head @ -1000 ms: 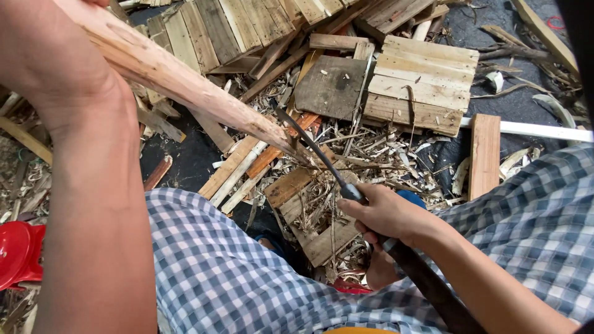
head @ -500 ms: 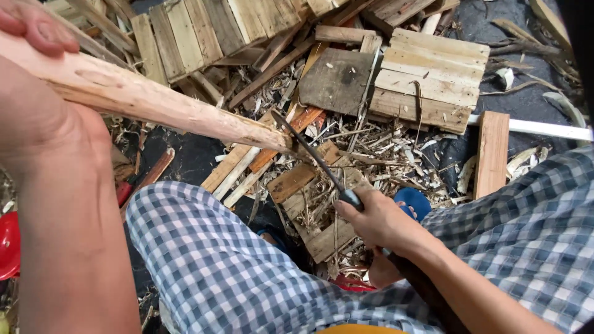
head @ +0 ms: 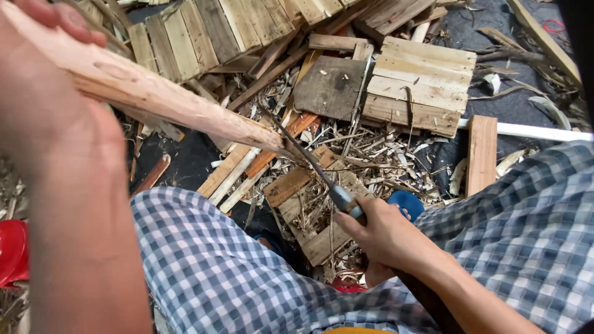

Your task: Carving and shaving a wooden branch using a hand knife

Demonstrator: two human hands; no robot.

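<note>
— While I watched the head view from my desk, the left hand (head: 43, 117) was wrapped around the thick end of a long wooden stick (head: 167, 102), fingers closed on it at the upper left of the picture.

— Where did the stick run from that grip?

— It slanted down and to the right, away from the palm, over the checked-trousered knee (head: 204, 247), and its narrow tip ended just above the littered ground.

— And the other hand?

— The right hand (head: 387, 238) was clamped on the handle of a long dark knife (head: 309, 164). Its blade ran up and left from the fist and touched the stick's tip.

— How did the stick look?

— Pale, freshly cut wood, with rough flat facets along its length and a splintered, tapering point, broad near the holding hand.

— What lay beneath?

— Wood shavings (head: 377, 161), loose slats and a small pallet panel (head: 427, 83) on dark ground; a red object (head: 12, 250) sat at the left edge.
</note>
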